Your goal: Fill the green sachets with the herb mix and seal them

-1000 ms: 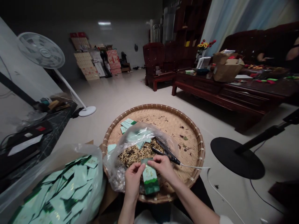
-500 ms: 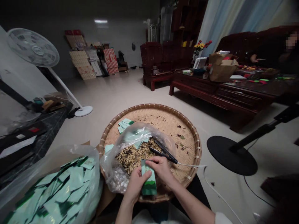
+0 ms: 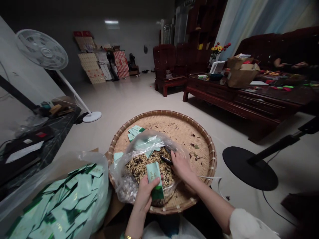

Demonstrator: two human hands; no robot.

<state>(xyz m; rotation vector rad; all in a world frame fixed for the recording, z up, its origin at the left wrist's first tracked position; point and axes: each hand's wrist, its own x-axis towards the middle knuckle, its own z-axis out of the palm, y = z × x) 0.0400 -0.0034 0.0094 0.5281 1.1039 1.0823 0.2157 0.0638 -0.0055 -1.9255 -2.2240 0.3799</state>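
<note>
My left hand holds a pale green sachet with a dark green lower end, its thumb across the front. My right hand is wrapped round a black hair straightener with a white cord; its two arms stand apart at the tip. Beneath both hands a clear plastic bag lies open, full of a pale and dark dried mix. More green sachets rest at the bag's far side. All this sits in a round woven bamboo tray.
A large plastic bag heaped with green sachets stands at the left. On the tray lie a small sachet stack and dried scraps. Around it are a white fan, a black round stand base and a wooden table. A person's hands show behind the table.
My right hand has left the sachet's top edge and gripped the hair straightener. My left hand still holds the sachet, now raised slightly and tilted. The view has shifted a little.
</note>
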